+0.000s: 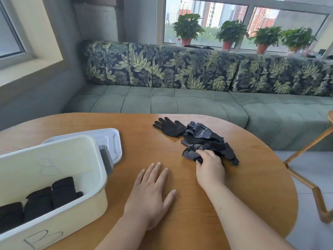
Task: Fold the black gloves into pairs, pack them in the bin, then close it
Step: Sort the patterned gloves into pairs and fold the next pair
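**Left hand (153, 192) flat, right hand (210, 168) gripping a glove**

The left hand lies palm down on the table (243, 204), fingers straight and slightly spread, holding nothing. The right hand curls over the near end of the glove pile (207, 141) and grips a dotted glove (191, 153). Its fingertips are buried in the fabric, so the exact hold is hard to make out. The gloves in the pile overlap, and their number cannot be told. One plain knit glove (168, 127) lies flat at the pile's far left, touching it.

The bin (75, 219), cream plastic with a rounded rim, is cut off by the left and bottom edges. Inside it, folded black pairs (54, 195) stand in a row, partly hidden by the near wall. Its grey-white lid (112, 139) lies behind it, mostly covered.

Bare wood stretches between the bin and the pile. The table's curved edge runs close behind the gloves, with a green sofa (180, 103) beyond.
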